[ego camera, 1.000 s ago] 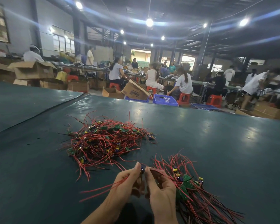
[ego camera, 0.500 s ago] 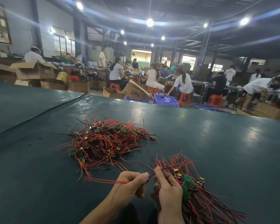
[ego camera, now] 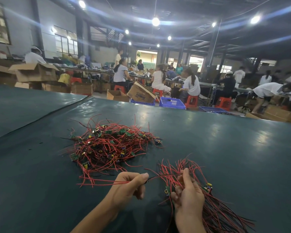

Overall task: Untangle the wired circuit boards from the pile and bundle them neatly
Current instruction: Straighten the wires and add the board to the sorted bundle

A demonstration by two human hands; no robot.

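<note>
Right hand point(ego camera: 187, 197) farther right, wire point(ego camera: 161, 176) between fingers point(ego camera: 186, 176)

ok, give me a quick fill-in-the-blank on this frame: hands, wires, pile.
1. The left hand pinches ____ wires.
2. The right hand grips the bundle, which sits to the pile's ____.
3. The pile lies ____ away than either hand.
Missing words: red; right; farther.

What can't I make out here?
- Head view: what the left hand pinches besides red wires, hidden by its fingers.
- Head view: bundle grip, behind the right hand; some wire ends cut by the bottom edge.
- Head view: board count in the pile, buried under wires.
</note>
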